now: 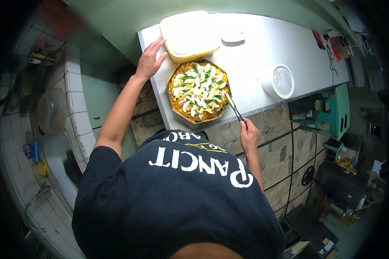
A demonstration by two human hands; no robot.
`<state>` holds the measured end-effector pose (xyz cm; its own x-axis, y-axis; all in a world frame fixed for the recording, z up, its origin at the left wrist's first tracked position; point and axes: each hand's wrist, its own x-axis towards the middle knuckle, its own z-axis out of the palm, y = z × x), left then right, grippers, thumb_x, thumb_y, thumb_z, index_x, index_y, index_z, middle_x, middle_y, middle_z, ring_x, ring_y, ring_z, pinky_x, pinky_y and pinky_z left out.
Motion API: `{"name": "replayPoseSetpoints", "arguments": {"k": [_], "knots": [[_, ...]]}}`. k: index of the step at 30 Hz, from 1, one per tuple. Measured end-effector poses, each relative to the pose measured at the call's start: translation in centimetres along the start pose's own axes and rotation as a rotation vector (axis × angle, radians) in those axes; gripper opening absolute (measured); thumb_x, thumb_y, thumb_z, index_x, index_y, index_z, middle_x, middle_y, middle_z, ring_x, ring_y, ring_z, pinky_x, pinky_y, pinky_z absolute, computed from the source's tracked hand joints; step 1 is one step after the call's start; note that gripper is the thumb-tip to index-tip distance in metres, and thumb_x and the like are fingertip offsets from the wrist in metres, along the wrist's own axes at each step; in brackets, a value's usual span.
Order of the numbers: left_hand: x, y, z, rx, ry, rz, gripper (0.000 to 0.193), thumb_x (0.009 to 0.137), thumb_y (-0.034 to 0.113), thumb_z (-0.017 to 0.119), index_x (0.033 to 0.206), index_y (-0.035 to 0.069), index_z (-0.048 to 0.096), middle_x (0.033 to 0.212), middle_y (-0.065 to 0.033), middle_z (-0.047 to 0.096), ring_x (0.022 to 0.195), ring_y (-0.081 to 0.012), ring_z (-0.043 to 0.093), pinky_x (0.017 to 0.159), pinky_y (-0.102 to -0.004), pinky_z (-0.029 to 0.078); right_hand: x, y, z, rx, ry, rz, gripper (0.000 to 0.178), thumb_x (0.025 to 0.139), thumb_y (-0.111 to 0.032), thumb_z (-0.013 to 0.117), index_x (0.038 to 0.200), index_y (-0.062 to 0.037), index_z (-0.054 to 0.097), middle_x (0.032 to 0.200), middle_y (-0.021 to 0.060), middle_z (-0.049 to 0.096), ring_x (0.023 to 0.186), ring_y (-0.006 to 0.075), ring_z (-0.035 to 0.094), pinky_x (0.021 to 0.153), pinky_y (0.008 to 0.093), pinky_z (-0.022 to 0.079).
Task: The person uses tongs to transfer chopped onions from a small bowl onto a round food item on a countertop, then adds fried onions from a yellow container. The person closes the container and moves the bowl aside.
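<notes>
On the white table sits an octagonal tray [170,105] of orange noodles [177,105], topped with egg slices, shrimp and chopped greens. My left hand [149,61] is beyond the tray's left side, thumb apart from the fingers. Its fingertips reach the edge of a large pale yellow tub [183,58] with a white lid, and whether they touch it I cannot tell. In my right hand [249,136], at the table's near edge, is a pair of tongs [236,110] with dark handles. Their pale metal tips are at the tray's right rim, beside the food.
A round white container [283,81] stands to the right on the white table [250,58]. Behind the tub lies a small white item [234,36]. A green plastic stool [339,112] is past the table's right end. A tiled sink counter [75,101] runs along the left.
</notes>
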<state>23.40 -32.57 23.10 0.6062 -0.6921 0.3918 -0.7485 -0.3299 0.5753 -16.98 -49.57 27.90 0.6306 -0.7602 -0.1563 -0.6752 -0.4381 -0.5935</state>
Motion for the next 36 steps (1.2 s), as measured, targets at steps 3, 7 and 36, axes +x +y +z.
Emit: {"name": "replayPoseSetpoints", "arguments": {"k": [3,7,36], "knots": [[1.8,1.0,2.0,0.216,-0.114,0.088,0.057,0.088,0.034,0.061,0.138,0.015,0.045,0.141,-0.0117,0.044,0.133,-0.0289,0.04,0.107,-0.0512,0.031,-0.4,-0.2,1.2,-0.068,-0.027,0.035,0.028,0.092,-0.022,0.052,0.107,-0.0009,0.063,0.096,0.0206,0.066,0.088,0.0383,0.063,0.076,0.0432,0.048],[2.7,1.1,3.3,0.335,-0.34,0.036,0.062,0.086,0.042,0.062,0.14,0.017,0.044,0.147,-0.0086,0.038,0.138,-0.0278,0.032,0.109,-0.0599,0.023,-0.5,-0.4,1.5,-0.082,0.032,0.022,0.027,0.092,-0.022,0.053,0.106,-0.0018,0.064,0.097,0.0201,0.066,0.088,0.0383,0.063,0.076,0.0437,0.048],[6.3,-0.4,2.0,0.311,-0.327,0.667,0.014,0.08,0.023,0.065,0.09,0.015,0.063,0.084,-0.0043,0.066,0.075,-0.021,0.068,0.062,-0.0357,0.056,5.9,-2.8,0.5,0.026,0.031,-0.023,0.03,0.091,-0.024,0.057,0.11,-0.003,0.064,0.104,0.0194,0.066,0.092,0.0338,0.065,0.082,0.0397,0.049]]}}
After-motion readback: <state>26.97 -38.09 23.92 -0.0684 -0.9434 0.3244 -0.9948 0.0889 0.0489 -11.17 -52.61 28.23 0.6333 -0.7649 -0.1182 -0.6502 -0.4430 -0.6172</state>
